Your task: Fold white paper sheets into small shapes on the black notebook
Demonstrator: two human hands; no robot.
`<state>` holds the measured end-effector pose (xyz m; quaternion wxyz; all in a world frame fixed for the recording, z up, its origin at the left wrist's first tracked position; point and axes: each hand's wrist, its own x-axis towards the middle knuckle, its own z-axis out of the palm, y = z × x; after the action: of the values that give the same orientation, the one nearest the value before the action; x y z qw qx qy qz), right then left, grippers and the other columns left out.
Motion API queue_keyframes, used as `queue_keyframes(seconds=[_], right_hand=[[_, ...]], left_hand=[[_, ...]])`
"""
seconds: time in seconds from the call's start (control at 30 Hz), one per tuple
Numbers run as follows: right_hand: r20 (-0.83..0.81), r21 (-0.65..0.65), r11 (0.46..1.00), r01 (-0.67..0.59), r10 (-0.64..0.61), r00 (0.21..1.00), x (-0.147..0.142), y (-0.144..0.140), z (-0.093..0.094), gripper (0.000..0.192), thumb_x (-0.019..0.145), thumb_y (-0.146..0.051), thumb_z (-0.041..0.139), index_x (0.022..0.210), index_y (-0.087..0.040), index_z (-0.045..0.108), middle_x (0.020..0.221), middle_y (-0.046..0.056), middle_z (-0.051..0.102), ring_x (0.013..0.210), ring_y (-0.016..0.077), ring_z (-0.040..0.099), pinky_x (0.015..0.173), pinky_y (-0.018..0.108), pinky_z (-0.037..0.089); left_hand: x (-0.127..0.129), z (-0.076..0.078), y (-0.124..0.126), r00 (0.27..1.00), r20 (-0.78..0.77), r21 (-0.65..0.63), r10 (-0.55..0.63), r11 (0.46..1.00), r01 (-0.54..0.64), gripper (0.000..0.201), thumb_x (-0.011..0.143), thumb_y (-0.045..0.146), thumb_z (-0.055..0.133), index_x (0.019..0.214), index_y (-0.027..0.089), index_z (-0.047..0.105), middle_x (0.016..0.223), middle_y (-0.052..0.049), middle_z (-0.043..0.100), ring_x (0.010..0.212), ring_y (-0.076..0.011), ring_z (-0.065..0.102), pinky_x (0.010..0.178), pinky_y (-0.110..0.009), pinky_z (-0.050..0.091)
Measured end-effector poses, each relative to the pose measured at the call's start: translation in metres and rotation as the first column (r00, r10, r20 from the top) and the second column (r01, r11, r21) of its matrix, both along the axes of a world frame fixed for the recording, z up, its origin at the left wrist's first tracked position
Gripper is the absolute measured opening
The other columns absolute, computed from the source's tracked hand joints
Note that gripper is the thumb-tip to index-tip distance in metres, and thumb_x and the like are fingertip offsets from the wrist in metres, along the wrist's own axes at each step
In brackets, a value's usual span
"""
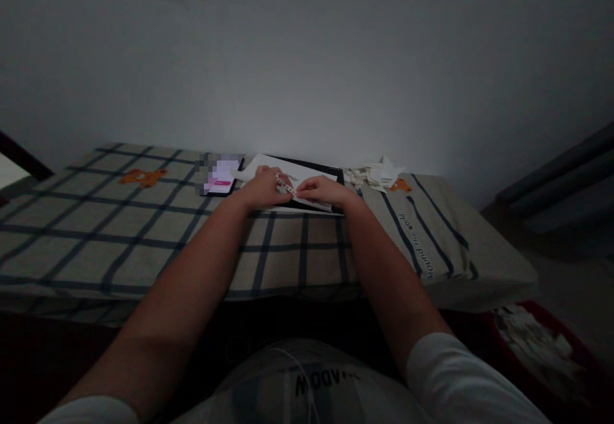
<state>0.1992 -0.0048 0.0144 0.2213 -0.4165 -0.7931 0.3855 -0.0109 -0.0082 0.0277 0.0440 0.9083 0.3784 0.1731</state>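
Near the middle of the table, a white strip with a row of dark marks or holes [286,185] slants between my two hands. My left hand [263,187] grips its upper end, with the fingers curled over white paper. At the strip's lower end, the fingertips of my right hand [320,190] are pinched together on it. Beneath both hands lies a white sheet of paper [268,161], partly covered by them. Under the sheet is a flat black pad or folder [338,173]; dim light hides its details.
A lit phone or tablet [223,178] lies left of the paper. Crumpled paper scraps [381,173] are heaped to the right. A checked cloth [144,219] covers the table, which meets a wall behind. A red container [588,341] with more scraps stands low at right.
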Motion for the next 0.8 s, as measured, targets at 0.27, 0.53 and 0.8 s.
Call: queue_keyframes(seconds=[0.27, 0.53, 0.8], right_hand=[[-0.001, -0.02, 1.0, 0.007, -0.007, 1.0, 0.0015, 0.0008, -0.0003, 0.032, 0.071, -0.042, 0.063, 0.085, -0.014, 0.07, 0.074, 0.003, 0.064, 0.062, 0.0104, 0.049, 0.06, 0.024, 0.037], [-0.012, 0.024, 1.0, 0.015, -0.014, 1.0, -0.0016, -0.0028, 0.0009, 0.033, 0.07, -0.043, 0.063, 0.082, -0.013, 0.068, 0.076, 0.003, 0.063, 0.065, 0.0113, 0.05, 0.062, 0.024, 0.037], [0.008, 0.049, 0.999, -0.011, 0.01, 1.0, -0.0031, -0.004, 0.0027, 0.035, 0.07, -0.045, 0.062, 0.082, -0.012, 0.067, 0.072, 0.002, 0.061, 0.064, 0.0115, 0.048, 0.062, 0.025, 0.035]], left_hand=[[0.0001, -0.0007, 0.0005, 1.0, -0.017, 0.003, 0.022, 1.0, -0.022, 0.03, 0.075, 0.043, 0.053, 0.091, 0.022, 0.068, 0.09, -0.005, 0.059, 0.093, -0.0225, 0.048, 0.092, -0.04, 0.026], [-0.0003, -0.003, 0.0025, 1.0, -0.01, 0.004, 0.003, 1.0, -0.003, 0.031, 0.078, 0.044, 0.052, 0.091, 0.021, 0.068, 0.09, -0.006, 0.06, 0.091, -0.0217, 0.05, 0.092, -0.04, 0.025], [-0.0011, -0.0036, 0.0058, 1.0, -0.026, 0.002, 0.003, 1.0, -0.003, 0.032, 0.078, 0.047, 0.052, 0.089, 0.022, 0.069, 0.087, -0.006, 0.059, 0.088, -0.0213, 0.05, 0.092, -0.04, 0.025]])
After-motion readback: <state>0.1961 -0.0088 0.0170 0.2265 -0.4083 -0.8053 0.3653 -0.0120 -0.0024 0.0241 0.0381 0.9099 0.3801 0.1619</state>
